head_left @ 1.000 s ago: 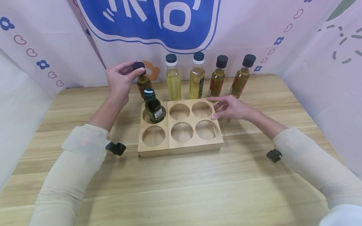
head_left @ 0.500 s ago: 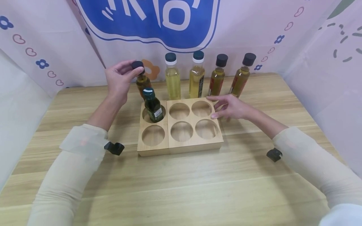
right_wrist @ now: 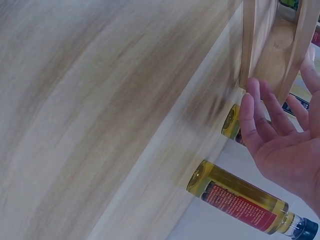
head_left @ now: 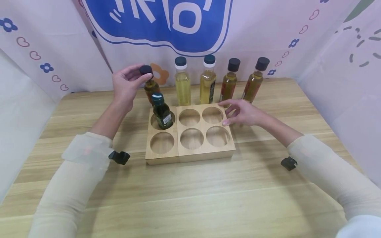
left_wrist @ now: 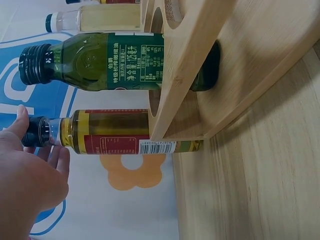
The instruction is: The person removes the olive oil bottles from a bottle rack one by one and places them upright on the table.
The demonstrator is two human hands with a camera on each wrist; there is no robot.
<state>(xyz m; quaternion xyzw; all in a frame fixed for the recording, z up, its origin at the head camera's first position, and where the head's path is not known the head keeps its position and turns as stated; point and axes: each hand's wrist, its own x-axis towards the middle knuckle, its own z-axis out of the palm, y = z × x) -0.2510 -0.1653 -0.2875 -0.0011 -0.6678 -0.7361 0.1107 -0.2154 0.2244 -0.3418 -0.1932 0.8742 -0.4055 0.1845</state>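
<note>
My left hand point(head_left: 125, 84) pinches the black cap of an oil bottle point(left_wrist: 112, 132) with a red label. That bottle stands behind the left end of a light wooden bottle rack point(head_left: 177, 149) with several round holes. A dark green olive oil bottle point(head_left: 163, 115) stands in the rack's back left hole, leaning slightly. At the opposite end, my right hand point(head_left: 244, 113) touches the rack with thumb and fingertips. Its fingers look fairly straight in the right wrist view. The lower part of the red-label bottle is hidden in the head view.
Behind the rack stand two pale oil bottles point(head_left: 183, 86) with dark green caps. Two black-capped oil bottles point(head_left: 228, 86) with red labels are behind the right hand. A printed cloth point(head_left: 253, 29) hangs at the back edge of the wooden table point(head_left: 208, 198).
Both hands, the rack and the bottles stay in place. The head view shifts only slightly.
</note>
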